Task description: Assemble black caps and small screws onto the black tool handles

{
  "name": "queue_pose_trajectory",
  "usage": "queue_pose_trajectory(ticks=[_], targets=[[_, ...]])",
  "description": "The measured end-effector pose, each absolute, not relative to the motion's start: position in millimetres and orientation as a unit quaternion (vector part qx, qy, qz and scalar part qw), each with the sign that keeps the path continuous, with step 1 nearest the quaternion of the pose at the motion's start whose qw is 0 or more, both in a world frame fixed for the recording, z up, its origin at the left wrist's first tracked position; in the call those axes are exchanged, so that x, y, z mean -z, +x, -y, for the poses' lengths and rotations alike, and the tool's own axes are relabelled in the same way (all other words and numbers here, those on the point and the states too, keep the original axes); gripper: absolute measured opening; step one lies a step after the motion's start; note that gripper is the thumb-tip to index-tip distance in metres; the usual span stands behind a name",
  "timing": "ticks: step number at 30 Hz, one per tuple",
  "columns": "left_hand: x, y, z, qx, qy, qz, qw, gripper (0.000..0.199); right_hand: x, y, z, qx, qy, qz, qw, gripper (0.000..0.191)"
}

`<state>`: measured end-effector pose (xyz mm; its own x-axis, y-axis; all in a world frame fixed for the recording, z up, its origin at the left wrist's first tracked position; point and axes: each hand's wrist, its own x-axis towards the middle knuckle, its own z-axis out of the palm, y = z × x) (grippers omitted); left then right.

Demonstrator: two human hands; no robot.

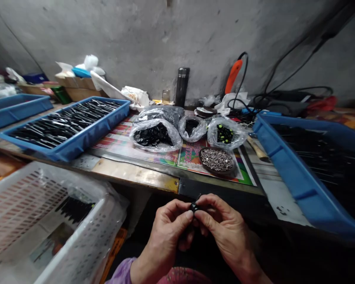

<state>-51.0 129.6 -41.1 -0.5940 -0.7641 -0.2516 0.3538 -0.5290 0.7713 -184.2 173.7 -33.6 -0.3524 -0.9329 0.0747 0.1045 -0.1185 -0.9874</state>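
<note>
Two hands [167,232] [229,232] on one black piece [194,207]

The small black part [194,207] looked like glossy plastic. The far wall [177,39] was rough grey concrete, the blue tray [91,132] smooth plastic, the bag [155,136] thin clear plastic, and the table [133,173] worn, scuffed wood.

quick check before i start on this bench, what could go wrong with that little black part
The small black part is pinched between the left hand and right hand, so it could slip and drop into the dark below. The blue tray appears to jut past the bench, so a knock might tip its black pieces.
</note>
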Motion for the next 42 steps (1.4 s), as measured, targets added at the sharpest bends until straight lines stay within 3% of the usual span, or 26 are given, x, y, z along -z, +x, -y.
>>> queue_pose_trajectory(ticks=[21, 29, 37, 42], targets=[[35.0, -46.9, -126.4, 0.819, 0.283, 0.379, 0.325, 0.028, 23.0, -195.7, -169.7, 0.597, -0.367, -0.479, 0.529, 0.052], [37.3, -45.9, -125.9, 0.806, 0.299, 0.391, 0.328, 0.031, 22.7, -199.6, -169.4, 0.58, -0.391, -0.498, 0.513, 0.045], [34.2, -47.4, -122.8, 0.783, 0.314, 0.414, 0.342, 0.034, 16.4, -210.7, -166.7, 0.526, -0.479, -0.558, 0.426, 0.031], [33.6, -47.7, -122.6, 0.788, 0.307, 0.407, 0.345, 0.031, 19.0, -207.9, -164.9, 0.534, -0.451, -0.541, 0.468, 0.035]])
